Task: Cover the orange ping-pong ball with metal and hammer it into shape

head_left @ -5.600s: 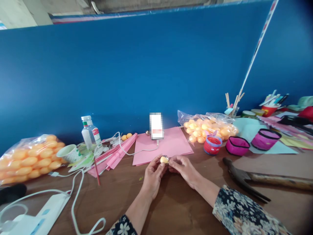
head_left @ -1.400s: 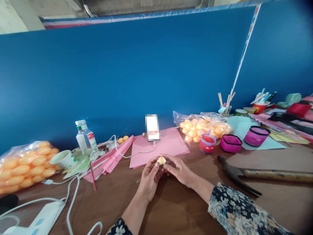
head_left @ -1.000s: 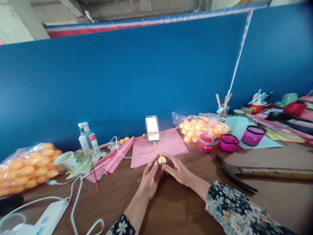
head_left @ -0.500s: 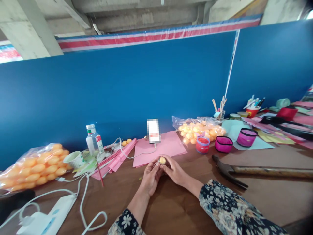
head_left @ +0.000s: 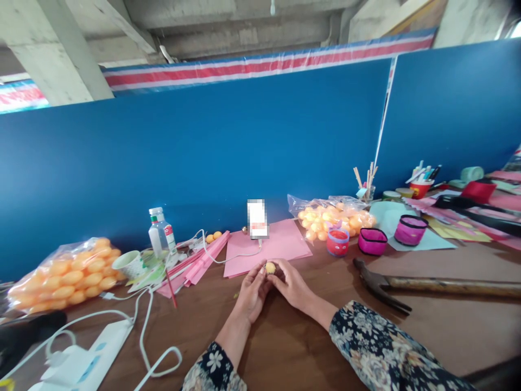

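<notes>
Both my hands meet over the brown table (head_left: 293, 347), at the near edge of the pink paper sheets (head_left: 280, 247). Between my left hand (head_left: 253, 293) and my right hand (head_left: 291, 285) is a small round thing with a pale yellow top and a darker edge (head_left: 270, 267). Fingers of both hands are closed around it, and the thumbs press its near side. Its underside is hidden by the fingers. Just left of my left hand lies a tiny greenish scrap (head_left: 236, 295).
A claw hammer (head_left: 431, 285) lies to the right. Behind it stand two magenta fabric cups (head_left: 373, 241) and a red cup (head_left: 337, 243). Bags of orange balls (head_left: 73, 277) flank the workspace. On the left are a bottle (head_left: 158, 233), a paper cup (head_left: 129, 263) and a white power strip (head_left: 97, 358) with cables.
The view has shifted slightly, so left-side things sit a little further right in the picture. My hands keep nearly the same hold on the small round thing.
</notes>
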Demonstrator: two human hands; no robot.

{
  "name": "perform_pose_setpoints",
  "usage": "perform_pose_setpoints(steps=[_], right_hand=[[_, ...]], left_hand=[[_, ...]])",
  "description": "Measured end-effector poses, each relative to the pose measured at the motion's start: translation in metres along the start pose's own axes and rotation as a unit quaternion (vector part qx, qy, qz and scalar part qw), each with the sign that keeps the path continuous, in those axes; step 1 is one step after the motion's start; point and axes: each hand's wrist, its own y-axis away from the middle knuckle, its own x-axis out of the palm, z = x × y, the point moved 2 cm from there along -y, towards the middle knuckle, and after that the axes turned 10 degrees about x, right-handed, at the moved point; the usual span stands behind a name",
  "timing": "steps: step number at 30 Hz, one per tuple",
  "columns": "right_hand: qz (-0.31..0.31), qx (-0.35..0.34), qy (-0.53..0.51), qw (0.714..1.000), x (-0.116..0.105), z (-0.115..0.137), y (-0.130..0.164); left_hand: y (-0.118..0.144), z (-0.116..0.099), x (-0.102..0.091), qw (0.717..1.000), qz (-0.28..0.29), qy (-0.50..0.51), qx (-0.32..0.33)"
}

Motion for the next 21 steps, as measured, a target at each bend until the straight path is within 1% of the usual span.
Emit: perform_pose_setpoints(steps=[6,13,16,19,21], right_hand=[[-0.01,-0.007,0.04,0.999,0.0,0.0,0.0],[-0.033,-0.03,0.121,0.992,-0.004,0.003,0.0],[-0.061,-0.028,0.183,0.981,-0.008,-0.001,-0.002],[-0.093,-0.002,0.259,0.961,-0.011,-0.008,-0.004],[-0.099,0.012,0.304,0.947,-0.013,-0.013,-0.004]], left_hand=[[-0.001,0.001,-0.001,1.0,-0.016,-0.012,0.004],[-0.001,0.002,-0.002,1.0,-0.011,-0.017,0.003],[-0.003,0.001,-0.003,0.999,-0.031,-0.009,0.009],[-0.004,-0.001,-0.003,0.998,-0.063,0.009,0.026],[-0.005,-0.003,-0.004,0.997,-0.074,0.015,0.035]])
